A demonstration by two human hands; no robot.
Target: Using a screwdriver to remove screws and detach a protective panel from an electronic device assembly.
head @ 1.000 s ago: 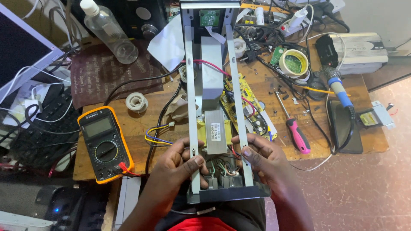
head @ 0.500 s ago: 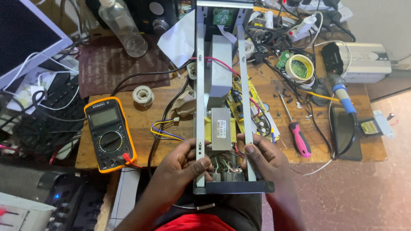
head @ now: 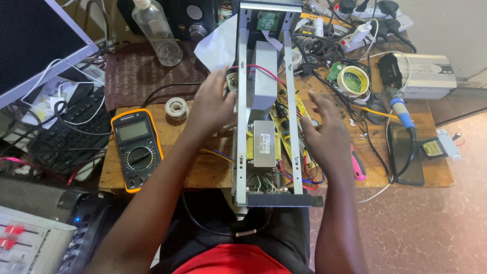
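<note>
The left hand [head: 213,104] lies flat against the left rail of the open metal chassis [head: 264,101], about halfway up its length, with fingers spread and loose; it presses the frame but does not close around it. The right hand [head: 327,129] floats just to the right of the chassis, palm open, fingers apart, holding nothing and touching nothing that I can see.

The chassis stands long-wise on the wooden bench [head: 203,172], and its near end hangs over the bench edge above the person's lap. To handle it well, I think both hands should take the two rails at the same height, because a push from one side only can turn the frame on the table.

Left of the chassis, near, lies a yellow multimeter [head: 137,149], and a small solder reel [head: 176,107] sits between them. There the wood is bare enough for moving. Right of the chassis it is crowded: a circuit board [head: 289,122] touches the rail, and a pink-handled screwdriver [head: 357,167], a soldering iron [head: 401,109] and a dark phone [head: 406,155] lie further out. Loose coloured wires [head: 304,180] near the front end could catch.
</note>
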